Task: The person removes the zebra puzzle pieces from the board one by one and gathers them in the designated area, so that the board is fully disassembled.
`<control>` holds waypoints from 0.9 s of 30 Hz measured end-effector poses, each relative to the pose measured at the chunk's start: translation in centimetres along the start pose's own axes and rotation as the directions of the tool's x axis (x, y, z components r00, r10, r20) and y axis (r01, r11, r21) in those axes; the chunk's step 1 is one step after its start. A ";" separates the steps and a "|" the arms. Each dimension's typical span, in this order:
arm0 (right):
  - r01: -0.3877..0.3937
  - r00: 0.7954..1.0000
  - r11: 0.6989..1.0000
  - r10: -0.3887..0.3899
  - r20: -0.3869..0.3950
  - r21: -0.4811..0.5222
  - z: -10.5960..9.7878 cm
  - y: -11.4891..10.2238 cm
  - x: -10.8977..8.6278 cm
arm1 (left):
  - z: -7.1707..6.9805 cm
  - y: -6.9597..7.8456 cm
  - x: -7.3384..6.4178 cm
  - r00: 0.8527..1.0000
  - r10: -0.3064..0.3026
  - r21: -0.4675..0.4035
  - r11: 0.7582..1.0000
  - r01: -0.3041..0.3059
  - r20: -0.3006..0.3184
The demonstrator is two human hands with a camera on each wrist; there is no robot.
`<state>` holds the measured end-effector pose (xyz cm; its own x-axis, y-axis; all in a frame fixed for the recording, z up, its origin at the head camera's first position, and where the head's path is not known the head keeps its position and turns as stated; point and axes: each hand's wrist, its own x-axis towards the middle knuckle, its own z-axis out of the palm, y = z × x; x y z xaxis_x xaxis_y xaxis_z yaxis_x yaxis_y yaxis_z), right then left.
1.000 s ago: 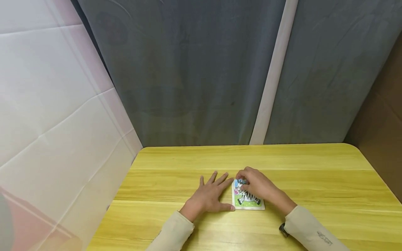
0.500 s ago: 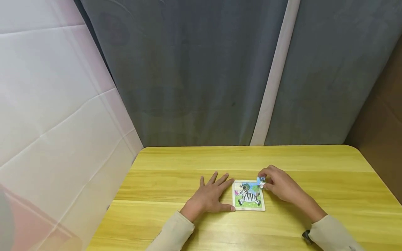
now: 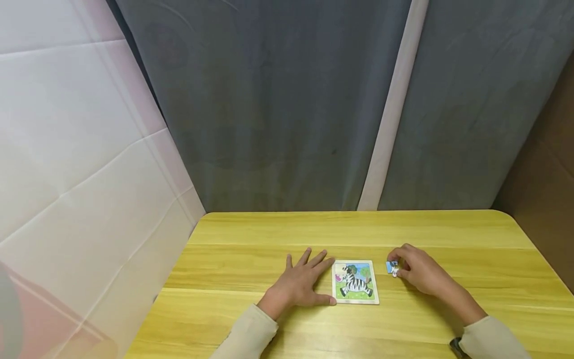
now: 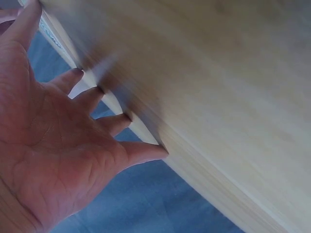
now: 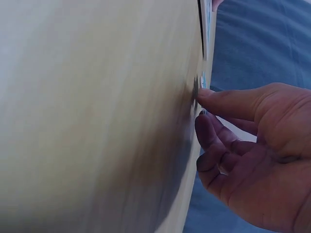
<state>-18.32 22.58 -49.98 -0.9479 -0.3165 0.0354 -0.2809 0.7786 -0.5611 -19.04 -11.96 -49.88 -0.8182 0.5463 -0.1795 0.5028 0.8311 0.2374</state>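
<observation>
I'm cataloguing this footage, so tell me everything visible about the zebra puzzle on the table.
The zebra puzzle is a thin, squarish board with a pale rim that looks wooden. Its picture shows a black-and-white striped zebra with a pink muzzle, green ground, trees and blue sky; the upper left shows a paler patch. It lies flat, face up, on the table. The spread left hand has its thumb and index fingertips at the left corners.

I see the puzzle about midway between the table's side edges, the left hand at its left side. Right of it, the right hand holds a piece; behind the far edge hangs a curtain.
</observation>
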 end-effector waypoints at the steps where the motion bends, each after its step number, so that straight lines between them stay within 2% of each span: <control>1: 0.003 1.000 1.000 -0.003 0.006 0.001 0.0 0.0 -0.1 | 0.0 0.0 0.0 1.000 -0.001 0.000 1.000 0.001 0.001; 9: 0.034 0.999 0.999 -0.035 0.009 0.005 0.1 -0.6 0.2 | 0.0 0.0 0.0 1.000 -0.003 0.000 1.000 0.003 0.000; 15: 0.046 0.999 0.999 -0.046 0.001 -0.011 1.2 -2.5 1.4 | 0.2 -0.1 0.0 1.000 -0.002 -0.006 1.000 0.002 0.000; 23: 0.040 0.998 0.998 -0.042 0.046 0.042 3.0 -5.2 3.0 | 0.2 -0.1 0.0 1.000 -0.007 -0.004 1.000 0.007 -0.002; 27: 0.045 0.997 0.999 -0.046 0.063 0.026 3.7 -6.3 3.5 | 0.1 -0.1 0.0 1.000 -0.004 0.006 1.000 0.004 -0.004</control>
<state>-19.34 14.54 -49.37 -0.9225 -0.3860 0.0091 -0.3192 0.7494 -0.5801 -19.01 -12.00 -50.02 -0.8214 0.5421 -0.1770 0.5008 0.8342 0.2308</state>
